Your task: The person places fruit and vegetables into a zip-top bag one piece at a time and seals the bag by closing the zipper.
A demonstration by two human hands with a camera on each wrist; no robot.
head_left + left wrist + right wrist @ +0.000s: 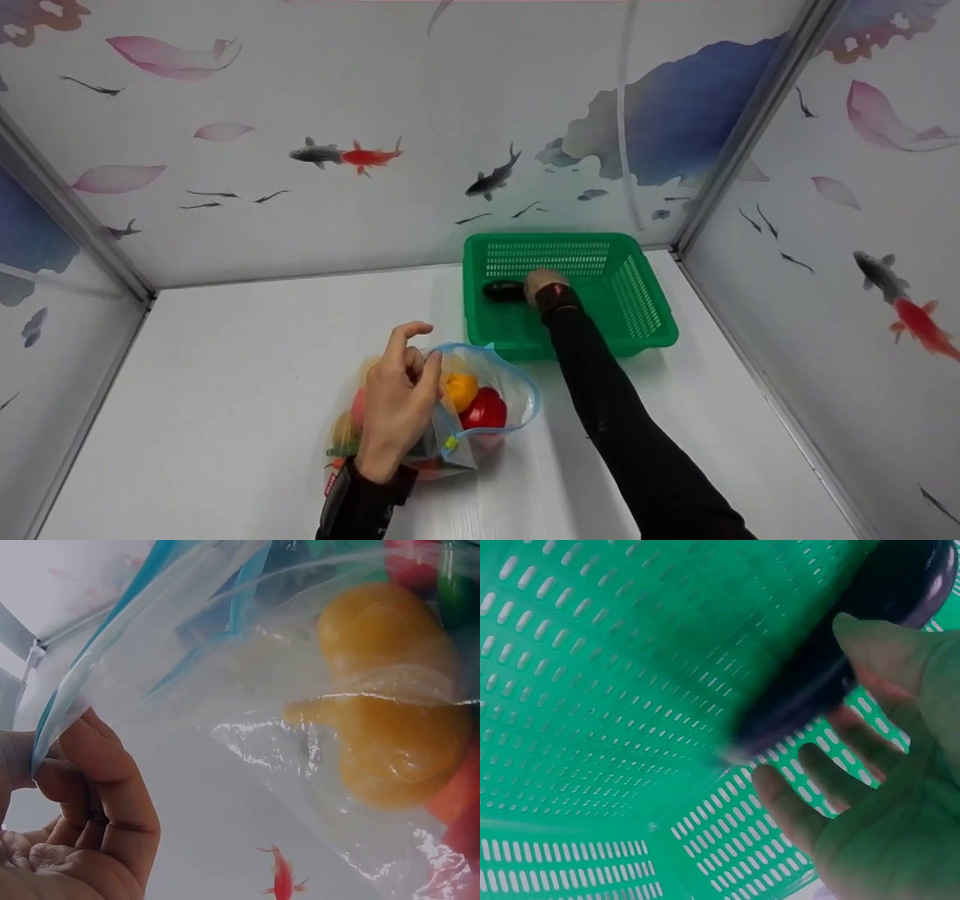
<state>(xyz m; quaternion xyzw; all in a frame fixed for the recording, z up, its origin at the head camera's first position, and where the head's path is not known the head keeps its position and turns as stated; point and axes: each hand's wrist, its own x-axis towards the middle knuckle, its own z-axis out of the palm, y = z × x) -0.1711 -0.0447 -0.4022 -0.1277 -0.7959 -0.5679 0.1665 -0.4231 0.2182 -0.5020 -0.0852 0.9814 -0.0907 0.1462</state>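
Observation:
My right hand (545, 283) is inside the green basket (472, 322) and grips a dark purple eggplant (502, 291). In the right wrist view the thumb lies on the eggplant (802, 694) and the index finger is behind it, with the other fingers spread loosely below. My left hand (397, 409) pinches the rim of a clear plastic bag (534, 401) edged in blue; the left wrist view has the rim between thumb and fingers. The bag stands open, holding a yellow-orange gourd-shaped item (390, 630), a shiny red item (485, 409) and several other colourful pieces.
The basket stands against the back wall (337, 225) near the right corner, on a white table (225, 375). Side walls printed with fish and petals close in the left and right. The bag lies in front of the basket, its opening close to the basket's front rim.

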